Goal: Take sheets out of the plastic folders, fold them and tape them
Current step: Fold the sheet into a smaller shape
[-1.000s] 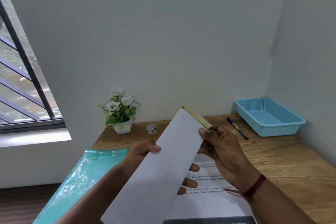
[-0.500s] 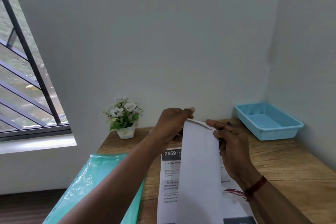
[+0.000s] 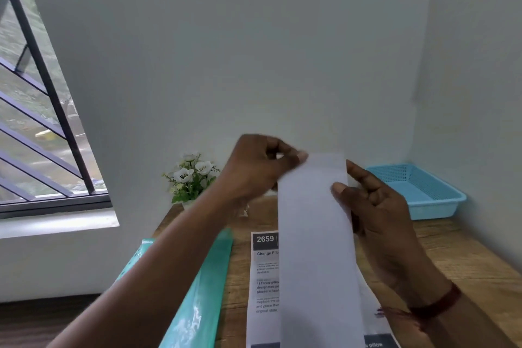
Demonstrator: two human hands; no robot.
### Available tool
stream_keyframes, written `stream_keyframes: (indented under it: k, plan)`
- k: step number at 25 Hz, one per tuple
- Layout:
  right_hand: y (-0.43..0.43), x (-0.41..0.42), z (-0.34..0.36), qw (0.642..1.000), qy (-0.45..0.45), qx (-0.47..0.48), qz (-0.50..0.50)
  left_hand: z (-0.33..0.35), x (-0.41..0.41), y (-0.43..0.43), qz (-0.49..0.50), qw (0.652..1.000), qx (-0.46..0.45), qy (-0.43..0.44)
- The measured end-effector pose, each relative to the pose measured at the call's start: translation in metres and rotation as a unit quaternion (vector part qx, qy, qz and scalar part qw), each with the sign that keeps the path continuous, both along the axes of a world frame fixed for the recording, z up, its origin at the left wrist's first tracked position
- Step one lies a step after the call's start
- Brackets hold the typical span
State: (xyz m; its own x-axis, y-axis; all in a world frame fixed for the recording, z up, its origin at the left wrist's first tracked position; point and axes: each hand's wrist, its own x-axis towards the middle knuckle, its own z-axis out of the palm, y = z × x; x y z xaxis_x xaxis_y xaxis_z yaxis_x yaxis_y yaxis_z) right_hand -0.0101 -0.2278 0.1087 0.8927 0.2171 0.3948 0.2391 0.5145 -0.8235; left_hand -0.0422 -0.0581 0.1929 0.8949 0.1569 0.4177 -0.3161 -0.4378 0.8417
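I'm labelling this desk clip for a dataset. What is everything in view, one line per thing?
folded sheet: one, white, held upright above the table
printed sheet: one, white with a dark header, flat on the table
plastic folder: one, teal, table's left edge
flower pot: one, white flowers and green leaves, back left of the table
basket: one, light blue, back right corner
table: one, brown wood
window: one, dark bars, left
wrist band: one, red, right wrist
left hand: pinches the folded sheet's top left corner
right hand: grips its right edge
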Motion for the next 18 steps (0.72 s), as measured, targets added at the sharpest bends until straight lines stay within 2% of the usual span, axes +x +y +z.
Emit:
stream_keyframes:
  k: [3, 6, 10, 13, 15, 16, 18]
  plan:
    - [-0.018, -0.021, 0.018, 0.992, -0.070, -0.092, 0.041, 0.025, -0.011, 0.010, 0.008, 0.989, 0.025, -0.143]
    - [-0.031, -0.028, 0.023, 0.975, -0.145, -0.165, -0.034, 0.031, -0.019, 0.027, 0.023, 0.974, 0.041, -0.221]
    - [-0.032, -0.027, 0.009, 0.964, -0.156, -0.205, -0.062, 0.012, -0.022, 0.040, 0.042, 0.970, -0.011, -0.239]
    - [-0.019, -0.033, -0.013, 0.955, -0.142, -0.248, 0.074, 0.002, -0.021, 0.041, 0.054, 0.963, -0.051, -0.259]
    - [-0.007, -0.038, -0.027, 0.953, -0.131, -0.234, 0.144, -0.001, -0.019, 0.038, 0.056, 0.956, -0.073, -0.278]
    - [-0.002, -0.039, -0.033, 0.957, -0.127, -0.226, 0.133, -0.003, -0.018, 0.035, 0.055, 0.954, -0.085, -0.282]
    - [0.004, -0.038, -0.038, 0.960, -0.148, -0.238, 0.025, -0.008, -0.015, 0.028, 0.047, 0.954, -0.109, -0.275]
